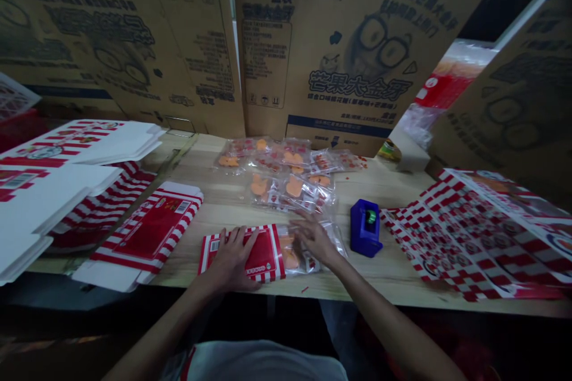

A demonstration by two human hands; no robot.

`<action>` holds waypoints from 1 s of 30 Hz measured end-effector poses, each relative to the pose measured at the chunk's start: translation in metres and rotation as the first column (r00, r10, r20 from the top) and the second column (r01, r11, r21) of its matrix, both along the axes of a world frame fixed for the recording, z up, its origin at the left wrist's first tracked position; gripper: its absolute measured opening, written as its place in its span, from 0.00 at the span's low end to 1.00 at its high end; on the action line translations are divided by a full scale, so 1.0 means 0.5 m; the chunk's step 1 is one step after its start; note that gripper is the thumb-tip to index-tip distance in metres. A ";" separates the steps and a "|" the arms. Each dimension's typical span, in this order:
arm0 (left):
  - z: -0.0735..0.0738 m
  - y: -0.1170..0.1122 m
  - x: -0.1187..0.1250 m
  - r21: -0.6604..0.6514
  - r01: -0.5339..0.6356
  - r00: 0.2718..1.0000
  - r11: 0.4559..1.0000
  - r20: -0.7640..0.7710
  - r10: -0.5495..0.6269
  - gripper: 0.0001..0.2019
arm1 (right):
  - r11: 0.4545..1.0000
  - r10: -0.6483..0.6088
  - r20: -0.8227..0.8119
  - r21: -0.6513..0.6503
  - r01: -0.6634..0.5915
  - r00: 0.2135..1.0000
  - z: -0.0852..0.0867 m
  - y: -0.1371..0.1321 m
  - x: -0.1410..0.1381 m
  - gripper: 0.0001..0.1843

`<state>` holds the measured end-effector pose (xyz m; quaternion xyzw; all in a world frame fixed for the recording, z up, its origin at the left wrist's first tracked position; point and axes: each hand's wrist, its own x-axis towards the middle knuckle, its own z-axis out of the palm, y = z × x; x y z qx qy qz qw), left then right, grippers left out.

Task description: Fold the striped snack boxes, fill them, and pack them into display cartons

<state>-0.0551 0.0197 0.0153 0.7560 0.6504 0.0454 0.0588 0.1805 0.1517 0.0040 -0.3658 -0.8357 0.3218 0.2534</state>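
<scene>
My left hand [233, 256] spans a flat carton [263, 250] with red and white stripes, fingertips at its far edge and thumb near its front edge. From the carton's right end a clear plastic packet [290, 257] with an orange piece inside sticks out. My right hand [315, 237] lies over that packet, its fingers apart and reaching left; its underside is hidden. Just beyond, several clear packets [294, 186] with orange pieces lie in a loose pile. Right of my right hand stands a blue tape dispenser [364, 232] with a green roll.
At left are another striped carton [149, 226] and stacked flat cartons [84, 181]. Red-and-white checked cartons [469, 238] stand at right. Large brown cardboard boxes [313, 71] wall off the back of the wooden table [214, 190]. Small red bits lie near its front edge.
</scene>
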 end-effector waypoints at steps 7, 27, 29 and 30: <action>-0.011 0.000 -0.006 -0.005 -0.003 1.000 1.000 0.030 0.003 0.57 | 0.863 -0.501 0.049 -0.048 0.503 0.864 -0.035 -0.029 0.142 0.34; -0.001 -0.006 0.058 0.220 -0.173 0.978 0.960 0.157 0.141 0.51 | 0.972 -0.100 -0.218 -0.231 0.048 0.971 -0.002 -0.165 -0.042 0.44; 0.014 -0.005 0.068 0.250 -0.283 0.948 0.926 0.219 0.231 0.52 | 0.951 -0.280 -0.351 -0.231 0.207 0.893 0.010 -0.165 -0.051 0.40; 0.021 -0.005 0.074 0.259 -0.346 0.924 0.902 0.260 0.280 0.54 | 0.923 -0.378 -0.424 -0.245 0.298 0.823 0.013 -0.169 -0.057 0.37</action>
